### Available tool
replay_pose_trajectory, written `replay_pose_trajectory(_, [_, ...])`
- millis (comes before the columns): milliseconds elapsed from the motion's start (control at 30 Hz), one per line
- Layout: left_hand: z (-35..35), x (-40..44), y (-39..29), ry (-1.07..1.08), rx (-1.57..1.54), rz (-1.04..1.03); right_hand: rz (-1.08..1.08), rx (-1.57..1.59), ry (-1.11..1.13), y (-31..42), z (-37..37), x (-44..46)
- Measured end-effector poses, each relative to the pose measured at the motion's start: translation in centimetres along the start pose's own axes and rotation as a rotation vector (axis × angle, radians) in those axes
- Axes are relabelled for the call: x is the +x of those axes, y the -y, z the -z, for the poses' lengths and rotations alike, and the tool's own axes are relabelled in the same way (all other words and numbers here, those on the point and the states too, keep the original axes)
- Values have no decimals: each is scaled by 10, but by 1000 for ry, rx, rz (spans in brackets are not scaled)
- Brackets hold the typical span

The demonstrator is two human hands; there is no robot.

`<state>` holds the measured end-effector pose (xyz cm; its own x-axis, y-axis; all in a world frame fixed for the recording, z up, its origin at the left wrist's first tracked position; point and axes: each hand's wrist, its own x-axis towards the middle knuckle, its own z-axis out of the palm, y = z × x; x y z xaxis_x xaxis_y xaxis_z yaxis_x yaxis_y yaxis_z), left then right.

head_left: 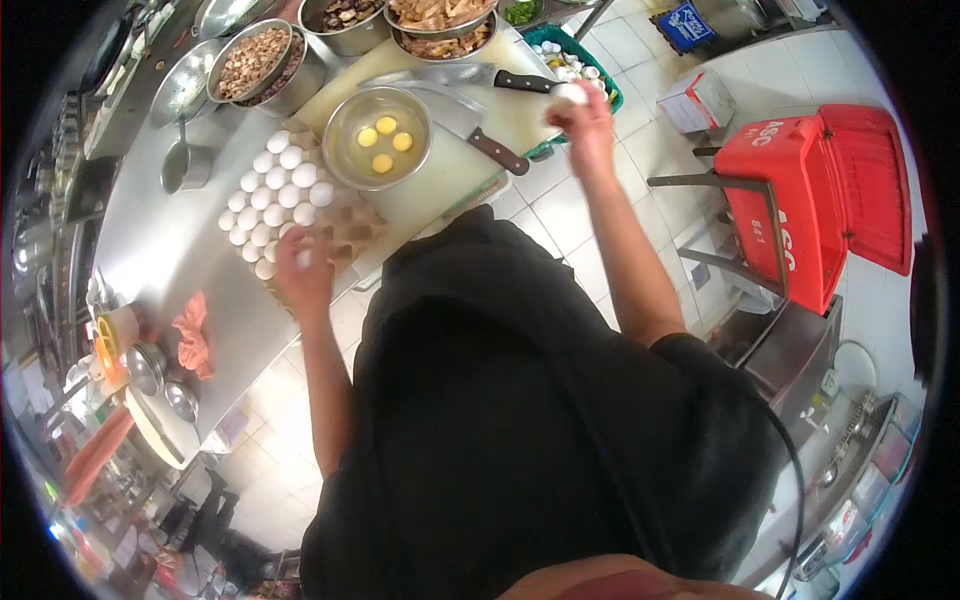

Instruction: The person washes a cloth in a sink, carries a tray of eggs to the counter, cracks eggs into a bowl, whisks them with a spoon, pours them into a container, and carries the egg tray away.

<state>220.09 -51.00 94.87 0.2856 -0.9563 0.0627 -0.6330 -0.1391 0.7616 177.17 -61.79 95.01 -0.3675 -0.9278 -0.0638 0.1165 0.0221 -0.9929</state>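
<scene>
My left hand [304, 268] is at the near edge of the egg tray [362, 228], its fingers curled around a white egg. Many white eggs [274, 180] fill the left part of the tray, while several cups at its right side hold none. Beside it, a steel bowl [347, 150] contains several yolks [383, 163] in clear egg white. Out to the right, my right hand [583, 115] grips a white eggshell [570, 94] near the handle tip of a knife [525, 82]. Below it is a green basket [612, 92] with shells inside.
A second knife [497, 150] lies across the cutting board [440, 185]. Bowls of chopped food [255, 66] stand at the back. A red bin [760, 150] with its lid open is at the right. An orange cloth [192, 335] lies on the steel counter [235, 320].
</scene>
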Motion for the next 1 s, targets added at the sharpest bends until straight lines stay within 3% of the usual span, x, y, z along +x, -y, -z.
replay_pose_trajectory(100, [20, -12, 38, -64, 261, -21, 36, -33, -442, -30, 75, 42])
replay_pose_trajectory(167, [23, -21, 45, -46, 298, -9, 20, -206, -612, -117, 148, 82])
replay_pose_trajectory(233, [23, -24, 46, -33, 324, 6, -150, -228, -515, -136, 155, 81])
replay_pose_trajectory(300, [21, -25, 44, -22, 338, 29, -370, -71, -250, -107, 108, 46])
replay_pose_trajectory(433, [24, -21, 60, -30, 376, 64, -310, 224, -383, -102, 115, 51])
replay_pose_trajectory(533, [28, -20, 65, 4, 375, 141, -244, 2, -486, -108, 120, 57])
replay_pose_trajectory(567, [28, -21, 65, -1, 364, 129, -344, -56, -315, -111, 120, 58])
replay_pose_trajectory(700, [29, -21, 77, -12, 374, 67, -275, 216, -326, -121, 134, 70])
replay_pose_trajectory(800, [27, -24, 73, -60, 313, 181, -192, 403, -332, -96, 124, 80])
replay_pose_trajectory(933, [24, -25, 89, -97, 310, 225, -14, -44, 50, 5, -2, 37])
replay_pose_trajectory(1000, [21, -24, 84, -108, 315, 271, 212, -443, 276, 4, -51, 30])
